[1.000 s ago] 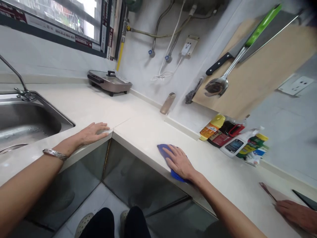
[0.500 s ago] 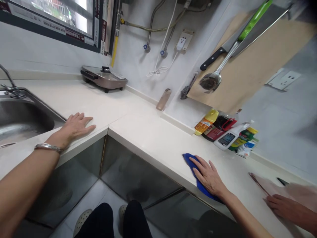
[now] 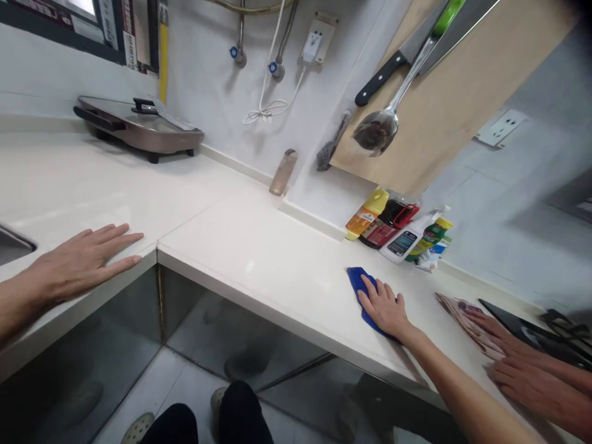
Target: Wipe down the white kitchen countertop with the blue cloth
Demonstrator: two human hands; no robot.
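On blue cloth, right hand flat.

Blue cloth, rumpled, lying flat on pale stone countertop near front edge; mostly covered by spread right hand, only margins showing.

No legible text anywhere. Labels on the yellow squeeze bottle, red packet and white spray bottle too small and blurred to read; same for the printed strip on the window frame.
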